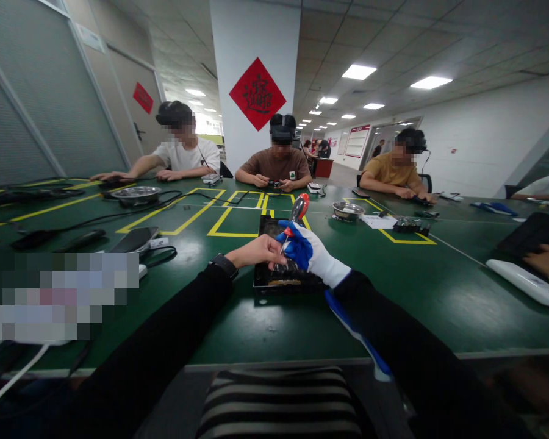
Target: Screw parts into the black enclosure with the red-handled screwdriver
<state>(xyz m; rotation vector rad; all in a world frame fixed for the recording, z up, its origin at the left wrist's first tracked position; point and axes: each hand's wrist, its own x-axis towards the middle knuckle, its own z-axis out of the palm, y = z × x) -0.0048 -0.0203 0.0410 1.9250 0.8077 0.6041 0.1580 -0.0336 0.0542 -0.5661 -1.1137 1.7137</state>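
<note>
My right hand (308,250), in a white and blue glove, is closed around a screwdriver (298,209) with a grey and red handle. The handle's end points up and away, and the thin shaft slants down toward my left fingers. My bare left hand (261,251), a dark band on its wrist, has its fingers pinched together beside the shaft's lower end. What they pinch is too small to make out. Under both hands lies a black, open tray-like housing (274,285) on the green table; my hands hide much of its inside.
A blue and white glove (357,332) lies under my right forearm at the table's front edge. Metal bowls (348,210) (137,194) stand farther back. Black parts (410,225) sit at right, a phone-like slab (135,239) and cables at left. Several people work around the table.
</note>
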